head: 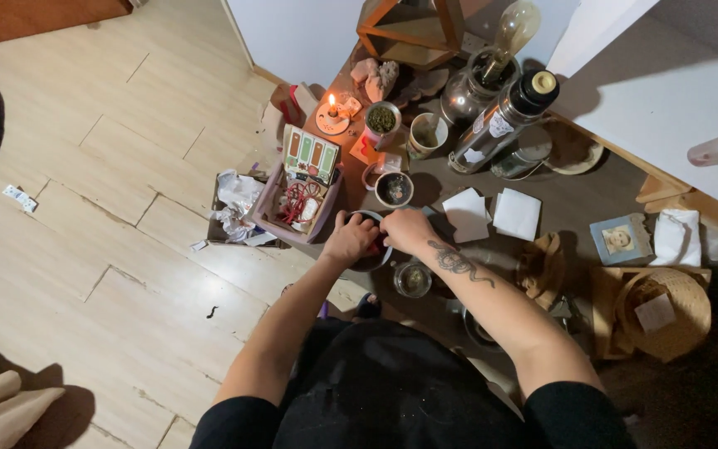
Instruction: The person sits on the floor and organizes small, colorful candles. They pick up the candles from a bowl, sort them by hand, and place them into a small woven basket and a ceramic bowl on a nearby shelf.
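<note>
**Head view: two hands close over a dark bowl on a crowded low table**

Head camera looks down on a person in a black top working at the near left corner of a dark low table (575,208). The left hand (349,239) is curled shut against the left side of a dark round bowl (371,259), fingers bent over its rim. The right hand (405,229), its forearm tattooed, is closed over the bowl's top right rim; what the fingers pinch, if anything, cannot be told. Both hands touch the bowl, which sits just inside the table's left edge.

Just beside the bowl, nearer the person, stands a small glass jar (413,278). Behind the hands sits a cup of dark material (394,189), and two white paper squares (492,213) lie to its right. At the left edge a lilac tray (269,209) holds red cord (294,199), with crumpled paper (236,204) on the wooden floor beside it. Toward the far corner a lit candle (332,111) burns near a cup of green herbs (381,119), and a metal flask (504,120) lies tilted. A woven basket (666,312) rests at the right edge.
</note>
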